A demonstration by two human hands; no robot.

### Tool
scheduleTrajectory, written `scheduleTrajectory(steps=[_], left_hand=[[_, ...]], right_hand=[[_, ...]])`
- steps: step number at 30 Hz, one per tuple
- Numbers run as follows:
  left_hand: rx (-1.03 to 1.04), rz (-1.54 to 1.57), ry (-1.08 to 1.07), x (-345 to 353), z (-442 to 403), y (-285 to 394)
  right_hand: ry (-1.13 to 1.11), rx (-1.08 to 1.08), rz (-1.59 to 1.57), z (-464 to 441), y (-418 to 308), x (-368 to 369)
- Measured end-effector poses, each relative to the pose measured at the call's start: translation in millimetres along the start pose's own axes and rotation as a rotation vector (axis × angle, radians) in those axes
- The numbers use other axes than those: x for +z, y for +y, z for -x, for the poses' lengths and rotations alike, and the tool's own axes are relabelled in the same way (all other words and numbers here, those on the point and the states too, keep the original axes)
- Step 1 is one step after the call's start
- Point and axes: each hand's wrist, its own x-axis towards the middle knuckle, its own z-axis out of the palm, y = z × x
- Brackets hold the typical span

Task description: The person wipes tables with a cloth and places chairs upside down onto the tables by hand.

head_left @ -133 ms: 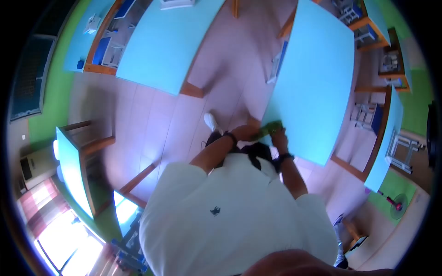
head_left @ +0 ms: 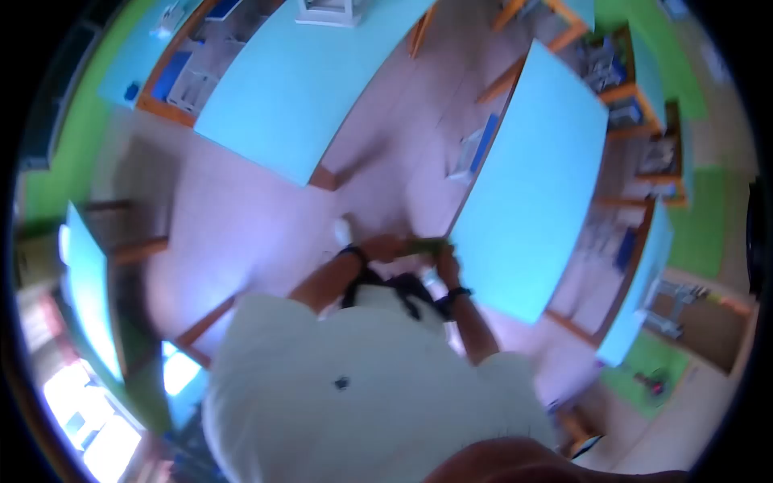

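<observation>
Between my two hands a small green cloth (head_left: 425, 246) is stretched, blurred by motion. My left hand (head_left: 383, 248) is closed round its left end, over the floor. Closed on the other end is my right hand (head_left: 446, 262), close beside the left edge of the light-blue table (head_left: 527, 189). Dark bands are on both wrists. My fingers are smeared, so the exact grip does not show.
Another light-blue table (head_left: 278, 97) stands ahead on the left, with a white stool (head_left: 328, 11) on it. A blue-seated stool (head_left: 475, 149) sits by the right table. Near my left stands a low table (head_left: 90, 278). A wooden leg (head_left: 205, 326) juts out nearby.
The whole view has shifted. My hands and the green cloth have moved left relative to the right table, from over its edge to beside it. Both hands keep their hold.
</observation>
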Motion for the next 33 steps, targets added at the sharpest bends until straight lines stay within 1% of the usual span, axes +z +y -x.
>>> scheduleTrajectory(steps=[1,2,3,4,5,6,7,8,9,10,12,13,14,15,17,19,21,22,23,25,27,28,29,31,32,33], left_hand=[[0.062,0.006,0.097,-12,6,-5],[0.105,0.261,0.199,1,-21,36],[0.047,0.314,0.197,25,-35,38],[-0.072,0.307,0.136,31,-20,28],[-0.088,0.276,0.150,14,-14,7],[-0.120,0.205,0.260,-4,-8,-14],[-0.144,0.148,0.363,-14,-1,-30],[-0.160,0.131,0.361,-26,14,-36],[-0.276,0.130,0.358,-50,24,-36],[-0.390,0.149,0.359,-67,31,-38],[-0.443,0.143,0.370,-84,39,-50],[-0.471,0.140,0.358,-91,44,-57],[-0.457,0.119,0.478,-86,41,-80],[-0.482,0.118,0.479,-94,44,-89],[-0.726,0.090,0.699,-108,44,-107],[-0.851,0.092,0.688,-124,55,-132],[-1.048,0.124,0.825,-128,56,-150],[-1.116,0.121,0.780,-133,55,-163],[-1.174,0.121,0.736,-139,47,-173],[-1.205,0.156,0.744,-171,28,-182],[-1.210,0.211,0.742,-187,-20,-172],[-1.151,0.215,0.765,-198,-47,-175],[-1.093,0.218,0.798,-214,-72,-180],[-1.009,0.195,0.863,-236,-102,-185],[-1.036,0.213,0.872,-249,-115,-181],[-1.031,0.209,0.888,-270,-121,-174]], right_hand=[[-0.030,0.077,0.062,-3,-32,-50],[-0.106,0.059,0.135,9,34,-83],[-0.187,0.038,0.118,19,59,-94],[-0.222,0.047,0.118,25,49,-85],[-0.286,-0.016,0.123,-4,28,-81],[-0.334,-0.090,0.124,-35,0,-83],[-0.308,-0.113,0.110,-60,-23,-85],[-0.235,-0.200,0.012,-77,-55,-97],[-0.154,-0.293,-0.089,-98,-85,-114],[-0.158,-0.314,-0.095,-113,-109,-124],[-0.125,-0.488,-0.252,-144,-156,-137],[-0.136,-0.511,-0.251,-155,-179,-142],[-0.048,-0.616,-0.269,-170,-206,-147],[0.033,-0.713,-0.292,-181,-230,-152],[-0.202,-0.736,-0.222,-215,-271,-170],[-0.567,-0.687,0.115,-236,-317,-215],[-0.666,-1.152,0.015,-321,-283,-149],[-0.658,-1.160,0.053,-332,-282,-172],[-0.644,-1.163,0.096,-342,-282,-210],[-0.608,-0.970,0.128,-371,-279,-260],[-0.515,-0.897,0.011,-401,-248,-295],[-0.334,-0.996,0.010,-435,-218,-284],[-0.338,-1.014,0.028,-461,-211,-299],[-0.764,-0.420,-0.002,-490,-210,-317],[-0.767,-0.382,-0.087,-500,-207,-321],[-0.783,-0.406,-0.065,-513,-217,-322]])
